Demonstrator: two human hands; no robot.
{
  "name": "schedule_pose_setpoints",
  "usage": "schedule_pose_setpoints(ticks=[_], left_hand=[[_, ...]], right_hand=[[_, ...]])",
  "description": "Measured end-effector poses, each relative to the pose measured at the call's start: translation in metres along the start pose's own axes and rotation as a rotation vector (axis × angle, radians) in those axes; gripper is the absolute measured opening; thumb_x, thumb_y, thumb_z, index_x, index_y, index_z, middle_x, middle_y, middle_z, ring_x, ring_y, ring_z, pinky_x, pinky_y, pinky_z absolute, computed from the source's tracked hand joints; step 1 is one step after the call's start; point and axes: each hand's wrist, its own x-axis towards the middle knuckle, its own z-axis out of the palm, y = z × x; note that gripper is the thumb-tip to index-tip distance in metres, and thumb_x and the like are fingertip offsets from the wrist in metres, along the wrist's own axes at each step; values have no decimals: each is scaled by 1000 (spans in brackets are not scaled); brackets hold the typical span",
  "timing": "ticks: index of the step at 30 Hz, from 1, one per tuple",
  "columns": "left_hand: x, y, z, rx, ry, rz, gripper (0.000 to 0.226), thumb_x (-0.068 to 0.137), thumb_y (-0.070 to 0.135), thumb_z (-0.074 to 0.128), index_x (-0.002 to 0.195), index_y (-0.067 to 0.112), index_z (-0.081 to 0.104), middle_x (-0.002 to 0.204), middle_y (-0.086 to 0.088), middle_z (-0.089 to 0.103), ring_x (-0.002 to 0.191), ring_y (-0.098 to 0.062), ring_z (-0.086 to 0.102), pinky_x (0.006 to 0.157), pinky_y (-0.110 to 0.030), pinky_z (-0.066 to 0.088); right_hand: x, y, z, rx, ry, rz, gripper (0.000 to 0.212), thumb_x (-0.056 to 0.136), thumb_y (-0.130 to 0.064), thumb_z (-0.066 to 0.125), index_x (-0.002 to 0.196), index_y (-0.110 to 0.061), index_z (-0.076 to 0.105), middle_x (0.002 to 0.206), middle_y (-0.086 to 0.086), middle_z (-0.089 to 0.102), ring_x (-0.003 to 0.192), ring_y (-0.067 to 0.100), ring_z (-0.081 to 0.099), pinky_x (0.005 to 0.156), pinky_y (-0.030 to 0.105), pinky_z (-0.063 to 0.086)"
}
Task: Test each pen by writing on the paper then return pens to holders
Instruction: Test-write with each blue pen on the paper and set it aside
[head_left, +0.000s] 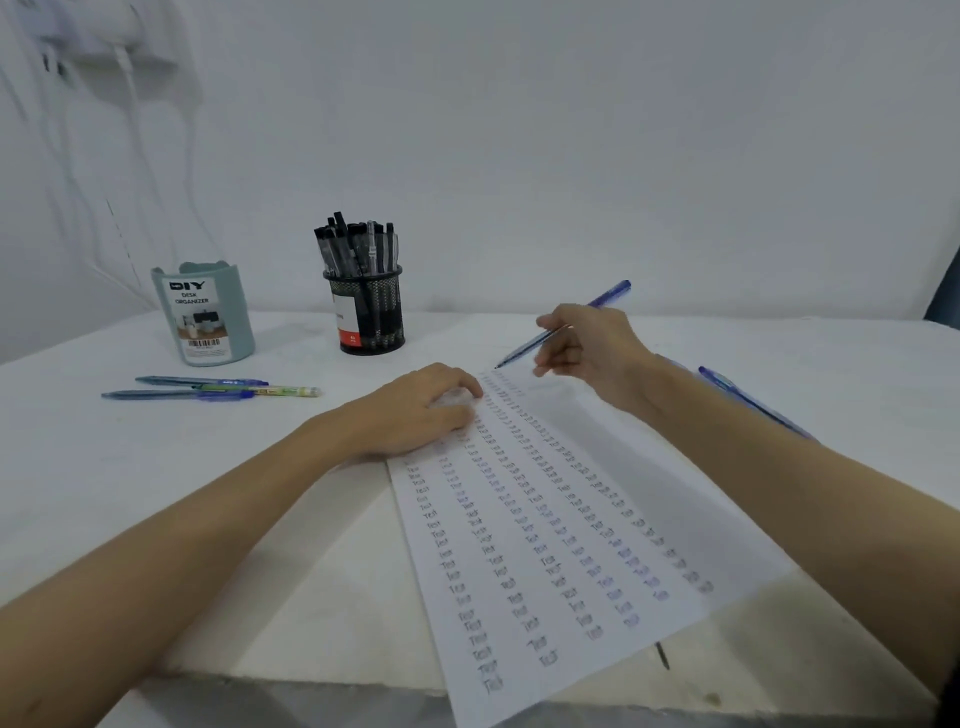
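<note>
White table (104, 467) against a white wall is carrying everything I am watching. Paper (675, 525) is lying at centre, running from 6 toward 12 o'clock, covered in columns of "Test". My left hand (415, 415) is resting on its far left edge, fingers loosely bent, gripping nothing. My right hand (592, 348) is pinching a blue pen (608, 296), its tip hovering just over the paper's far end, at 12 o'clock. Mesh holder (371, 317), packed with black pens (358, 249), is standing at 11 o'clock; teal holder (205, 317) is sitting at 10. Three loose pens (208, 388) are lying at 9 o'clock. Another pen (748, 400) is lying at 2 o'clock, beside my right forearm.
</note>
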Motion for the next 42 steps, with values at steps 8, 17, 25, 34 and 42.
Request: schedule_pose_setpoints(ticks=[8,17,25,34,42], left_hand=[[13,-7,11,-31,68,38,37,90,47,45,126,37,46,135,14,42,123,-9,40,104,-34,32],[15,-8,13,-46,86,23,49,77,56,38,122,41,47,131,18,43,119,-6,41,104,-34,32],[13,-8,13,-48,76,19,50,78,55,38,125,39,47,133,16,43,121,-7,41,105,-36,32],[14,-8,13,-40,71,12,52,77,57,36,124,39,47,130,15,44,120,-8,41,104,-36,32],[14,-8,13,-38,71,7,50,77,57,36,123,41,47,130,16,44,119,-8,41,104,-36,33]], right_hand=[[24,30,22,-187,104,-74,13,74,-3,64,68,-10,55,59,7,56,47,15,47,48,23,36],[22,32,23,-265,84,-185,21,81,-8,53,70,5,64,49,6,57,35,17,47,35,14,33],[28,39,23,-450,151,-260,39,81,-21,70,52,-6,49,48,4,54,37,5,46,46,20,39],[25,38,22,-492,139,-254,37,71,6,55,47,-11,34,49,7,39,26,8,41,32,13,27],[28,39,23,-527,156,-262,37,71,6,53,48,-14,31,55,9,37,39,19,44,33,14,29]])
